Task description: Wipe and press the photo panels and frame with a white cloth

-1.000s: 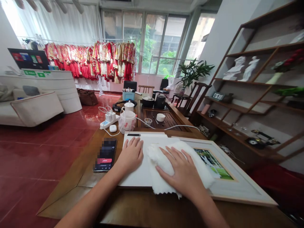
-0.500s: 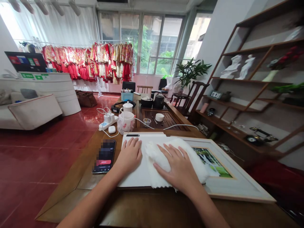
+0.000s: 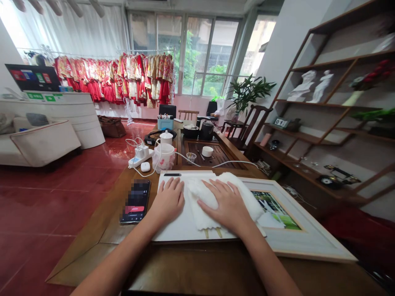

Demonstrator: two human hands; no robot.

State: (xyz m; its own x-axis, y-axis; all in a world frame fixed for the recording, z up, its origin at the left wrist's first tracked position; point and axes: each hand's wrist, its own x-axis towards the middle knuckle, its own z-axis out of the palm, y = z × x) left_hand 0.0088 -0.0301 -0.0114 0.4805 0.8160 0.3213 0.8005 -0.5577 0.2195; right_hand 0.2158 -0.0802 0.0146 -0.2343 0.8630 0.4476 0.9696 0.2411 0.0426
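My left hand (image 3: 169, 200) lies flat, fingers spread, on a white board (image 3: 182, 224) that rests on the wooden table (image 3: 191, 267). My right hand (image 3: 227, 205) presses flat on a white cloth (image 3: 203, 197) spread over the same board, fingers stretched out. The cloth's right end reaches a white picture frame (image 3: 305, 240) holding a green photo (image 3: 277, 209), which lies partly under the board.
A phone (image 3: 136, 201) lies left of the board. Behind it stand a power strip (image 3: 140, 155), an earbud case (image 3: 145, 166), a white teapot (image 3: 164, 153) and a tea tray (image 3: 212, 154). Shelves (image 3: 327, 135) line the right wall; red floor lies to the left.
My right hand has slid the cloth away from me and slightly left across the board, uncovering the board's near edge. My left hand has stayed in place.
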